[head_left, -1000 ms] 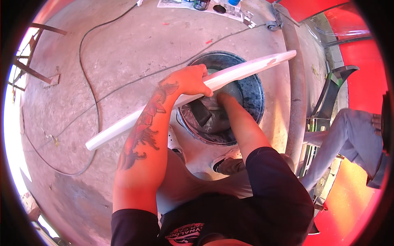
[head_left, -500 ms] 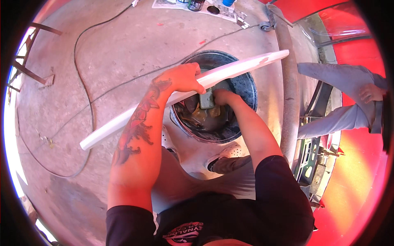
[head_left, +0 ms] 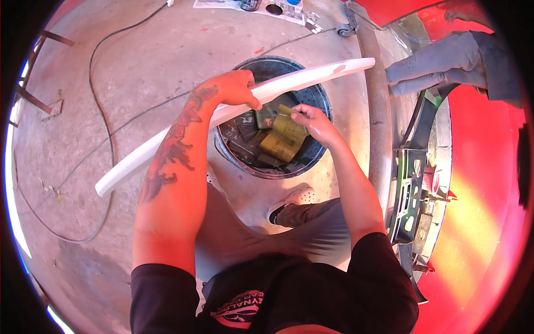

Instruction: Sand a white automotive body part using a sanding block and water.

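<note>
A long, slightly curved white trim panel (head_left: 311, 77) lies slantwise across the top of a black bucket (head_left: 327, 103). My left hand (head_left: 236, 89) is closed around the panel near its middle, thumb on the near side. Over the bucket's right half, my right hand (head_left: 312, 121) pinches the upper corner of a yellowish sheet of sandpaper (head_left: 290, 130). More yellow-brown sandpaper (head_left: 278, 147) shows just below it; whether it is a separate piece I cannot tell. A grey-green block (head_left: 267, 116) sits beside the sheet, partly under the panel. Dark pieces lie deeper in the bucket.
Cables (head_left: 94, 83) run over the concrete floor. Newspaper (head_left: 222, 4) with cans lies at the far side. To the right are a rusty pipe (head_left: 371, 122), a caster wheel (head_left: 346, 29), a dark frame part (head_left: 409, 189) and another person's legs (head_left: 434, 61).
My right hand has come up from beside the block inside the bucket and now holds the sandpaper. My left hand keeps its grip on the panel. The other person's legs have shifted.
</note>
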The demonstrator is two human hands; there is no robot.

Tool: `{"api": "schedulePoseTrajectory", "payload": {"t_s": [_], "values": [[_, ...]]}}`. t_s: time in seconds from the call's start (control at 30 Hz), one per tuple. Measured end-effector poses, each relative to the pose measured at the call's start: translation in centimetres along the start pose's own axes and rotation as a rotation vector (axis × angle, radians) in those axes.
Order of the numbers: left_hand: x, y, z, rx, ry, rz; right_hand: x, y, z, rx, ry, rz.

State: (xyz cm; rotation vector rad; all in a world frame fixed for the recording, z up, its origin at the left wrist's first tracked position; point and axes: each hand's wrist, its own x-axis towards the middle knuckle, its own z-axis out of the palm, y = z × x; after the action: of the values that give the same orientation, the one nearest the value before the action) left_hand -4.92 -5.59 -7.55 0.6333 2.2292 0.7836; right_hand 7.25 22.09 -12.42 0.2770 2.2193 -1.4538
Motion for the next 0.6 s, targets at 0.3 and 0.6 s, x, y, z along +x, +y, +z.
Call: {"api": "schedulePoseTrajectory", "payload": {"t_s": [0.3, 0.6], "values": [[-0.5, 0.6, -0.4, -0.028, -0.026, -0.036, 0.1, 0.3, 1.7, -0.474, 0.332, -0.09], [-0.3, -0.1, -0.3, 0.014, -0.02, -0.011, -0.1, -2.8, 11.4, -0.874, -0.287, -0.221]]}}
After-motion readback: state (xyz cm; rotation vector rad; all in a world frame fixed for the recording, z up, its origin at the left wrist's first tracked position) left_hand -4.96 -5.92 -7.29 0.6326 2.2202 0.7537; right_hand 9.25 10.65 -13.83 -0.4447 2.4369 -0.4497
